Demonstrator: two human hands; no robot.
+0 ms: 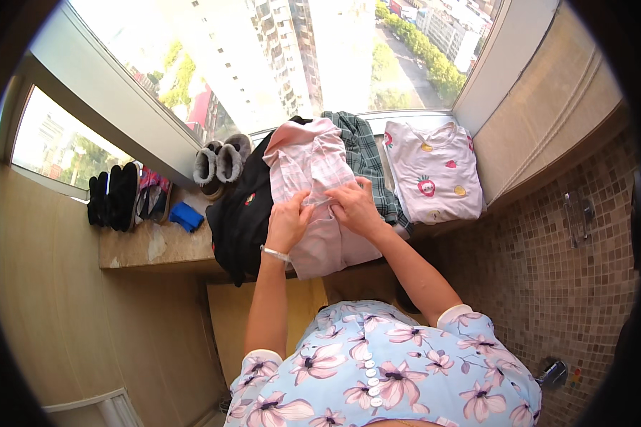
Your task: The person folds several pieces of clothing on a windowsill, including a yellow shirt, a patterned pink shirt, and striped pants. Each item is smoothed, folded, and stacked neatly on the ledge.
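A pale pink checked shirt (308, 155) lies lengthwise on a windowsill pile, its lower part hanging over the sill's front edge. My left hand (288, 222) is closed on the cloth at the shirt's left side, thumb toward the middle. My right hand (354, 208) grips the cloth on the other side, a little higher, with bent fingers. Under the shirt and to its left spreads a black garment (243, 217) with a small coloured patch. Green plaid cloth (360, 139) shows to the right. Beside it lies a folded white T-shirt (438, 171) with a fruit print.
Grey fur-lined shoes (228, 162) stand left of the pile. Further left are a blue folded cloth (186, 216), black shoes (124, 196) and a colourful pair (153, 193). Windows rise behind the stone sill (146, 247). A mosaic-tiled wall (534, 270) with a metal fitting (578, 217) is at right.
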